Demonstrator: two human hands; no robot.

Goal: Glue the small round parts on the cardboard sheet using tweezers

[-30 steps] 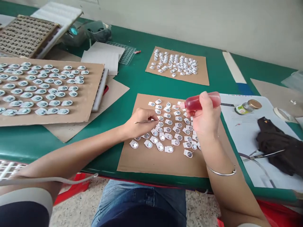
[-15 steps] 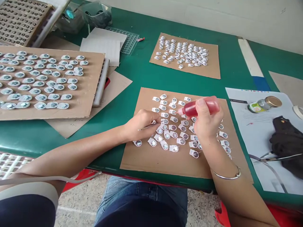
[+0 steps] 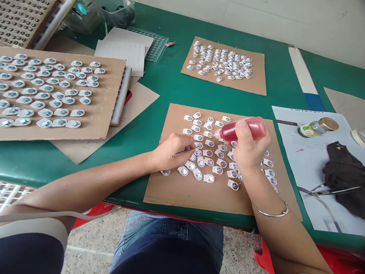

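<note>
My right hand (image 3: 251,148) is wrapped round a clear squeeze bottle of red liquid (image 3: 228,133). The bottle tilts left, its thin tip at a small round silver piece on white backing (image 3: 208,134). My left hand (image 3: 173,151) is closed on a thin metal tool (image 3: 180,153) and rests at the left part of the pieces; its fingertips are close to one of them. Rows of these pieces lie on a brown cardboard sheet (image 3: 182,194) in front of me. My right hand hides some of the pieces.
More pieces lie on a cardboard at the left (image 3: 99,110) and another at the back (image 3: 258,76). On the right are a printed sheet (image 3: 291,152), a glass jar (image 3: 316,126), dark cloth (image 3: 342,171) and tweezers (image 3: 336,191). Plastic containers (image 3: 116,15) stand back left.
The view has shifted slightly, so the left cardboard appears a little higher and further left. Both hands keep their holds, and the bottle tip stays at the same piece.
</note>
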